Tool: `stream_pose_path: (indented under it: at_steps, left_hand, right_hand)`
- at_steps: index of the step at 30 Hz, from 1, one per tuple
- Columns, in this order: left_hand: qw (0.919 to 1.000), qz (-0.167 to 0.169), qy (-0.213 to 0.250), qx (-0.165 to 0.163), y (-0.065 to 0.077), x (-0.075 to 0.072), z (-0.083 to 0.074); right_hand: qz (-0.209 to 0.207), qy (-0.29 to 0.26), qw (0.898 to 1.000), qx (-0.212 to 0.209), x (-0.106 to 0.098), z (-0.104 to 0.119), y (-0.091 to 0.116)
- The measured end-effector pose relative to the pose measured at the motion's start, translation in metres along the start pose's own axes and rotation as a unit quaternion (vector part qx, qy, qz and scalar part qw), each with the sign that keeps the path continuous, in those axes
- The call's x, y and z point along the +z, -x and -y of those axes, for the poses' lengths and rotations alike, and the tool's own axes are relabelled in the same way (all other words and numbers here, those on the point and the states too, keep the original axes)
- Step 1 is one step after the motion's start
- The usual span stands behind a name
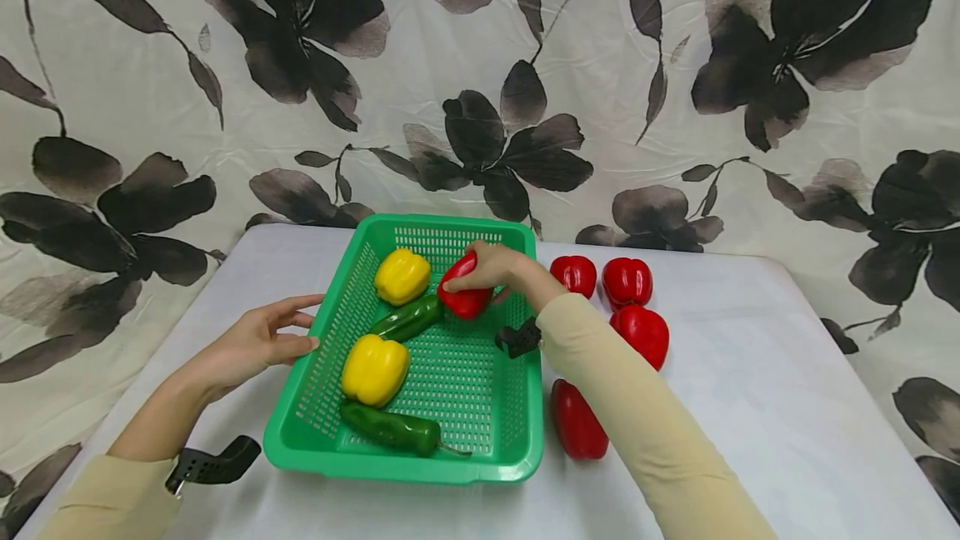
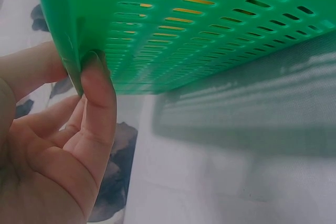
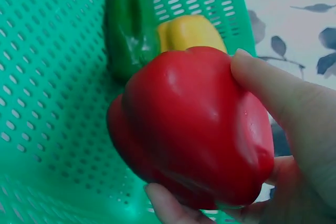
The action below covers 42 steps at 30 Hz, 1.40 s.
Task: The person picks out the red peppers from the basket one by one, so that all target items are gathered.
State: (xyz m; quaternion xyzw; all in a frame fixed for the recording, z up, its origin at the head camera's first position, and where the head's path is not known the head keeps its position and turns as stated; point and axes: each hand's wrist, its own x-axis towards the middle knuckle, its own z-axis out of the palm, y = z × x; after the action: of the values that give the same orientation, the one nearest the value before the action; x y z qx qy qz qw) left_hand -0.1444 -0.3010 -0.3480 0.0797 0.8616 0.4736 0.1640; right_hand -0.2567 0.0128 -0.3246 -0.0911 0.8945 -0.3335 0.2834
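Note:
My right hand (image 1: 497, 263) grips a red bell pepper (image 1: 465, 300) inside the green plastic basket (image 1: 405, 471), towards its back right. In the right wrist view the thumb (image 3: 262, 74) lies along one side of the pepper and fingertips support the other. My left hand (image 1: 255, 344) pinches the basket's left rim, seen close up in the left wrist view. The basket also holds two yellow bell peppers (image 1: 375, 370) (image 1: 402, 277) and two long green peppers (image 1: 392, 427) (image 1: 408, 319), lined up along its left side.
To the right of the basket, several red bell peppers (image 1: 639, 335) lie on the white tablecloth (image 1: 750, 407), one of them (image 1: 579, 421) partly behind my right forearm. A floral curtain (image 1: 480, 40) hangs behind the table.

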Motion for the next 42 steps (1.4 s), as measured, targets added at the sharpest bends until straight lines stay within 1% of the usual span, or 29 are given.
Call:
stream_pose_path:
  at_steps: [5, 17, 22, 26, 29, 32, 35, 42]
  left_hand:
    - [1.0, -0.002, -0.003, 0.0, 0.0, 0.0, 0.0]
    - [1.0, -0.001, 0.002, -0.001, 0.0, 0.0, 0.0]
    - [1.0, 0.0, 0.006, -0.007, 0.0, 0.0, 0.0]
    - [1.0, 0.002, 0.009, -0.003, 0.0, 0.0, -0.001]
    - [0.9999, 0.003, 0.012, -0.005, 0.0, 0.0, -0.001]
    - [0.9999, 0.002, 0.014, -0.007, -0.001, 0.001, -0.001]
    - [0.9999, 0.005, 0.016, -0.003, -0.001, 0.0, -0.001]
    - [0.9999, 0.007, 0.01, -0.001, 0.0, -0.001, -0.002]
  right_hand:
    - [-0.011, 0.02, 0.999, -0.035, -0.005, 0.003, 0.007]
    - [-0.037, 0.02, 0.995, -0.088, -0.009, 0.01, 0.026]
    - [-0.058, 0.044, 0.991, -0.108, -0.011, 0.009, 0.035]
    - [-0.08, 0.092, 0.984, -0.127, -0.014, 0.006, 0.042]
    - [-0.1, 0.114, 0.978, -0.142, -0.018, 0.002, 0.048]
    - [-0.119, 0.12, 0.973, -0.157, -0.021, -0.004, 0.053]
    - [-0.142, 0.123, 0.967, -0.172, -0.022, -0.011, 0.06]
    - [-0.185, 0.136, 0.951, -0.206, -0.021, -0.025, 0.075]
